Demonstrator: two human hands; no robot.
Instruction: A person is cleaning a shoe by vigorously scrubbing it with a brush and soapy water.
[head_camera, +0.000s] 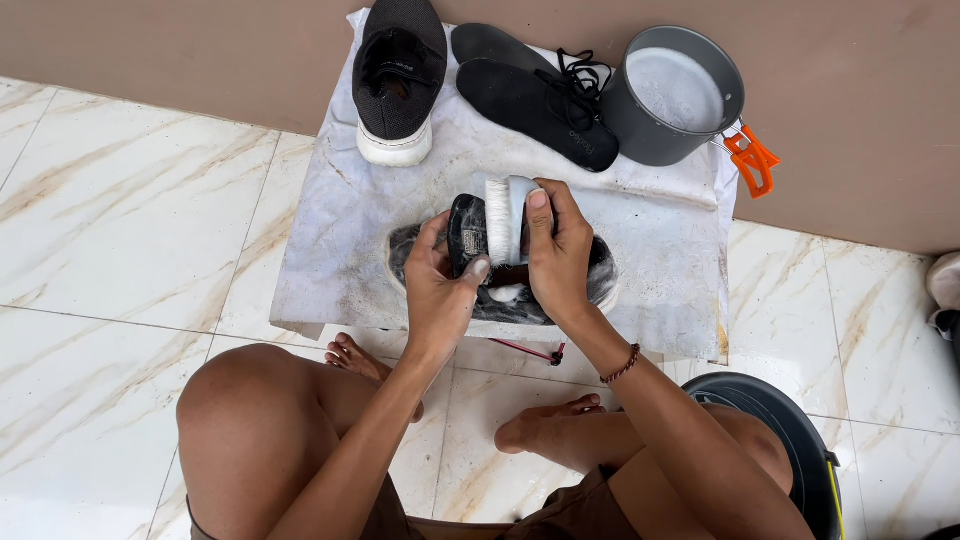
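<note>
The left hand (437, 290) closes its grip around the wet, soapy black shoe (500, 268), which lies on its side in the middle of the low white-covered counter (330, 240). The thumb and fingers press on the heel end of the shoe. Just at 3 o'clock from it, the right hand (560, 255) closes its grip around a brush with white bristles (503, 215), and the bristles touch the foamy side of the shoe. A dark bead bracelet (622, 366) sits on the right wrist.

At 11 o'clock from the hands, a second black shoe with a white sole (398, 80) stands upright at the far edge of the counter. At 12 o'clock two black insoles (535, 100) lie one over the other, with black laces (580, 75) on top of them. At 1 o'clock stands a grey pot (665, 105) with soapy water; its orange handles (752, 160) point to 4 o'clock. The person sits over a pale marble floor (110, 250), both bare feet under the counter edge.
</note>
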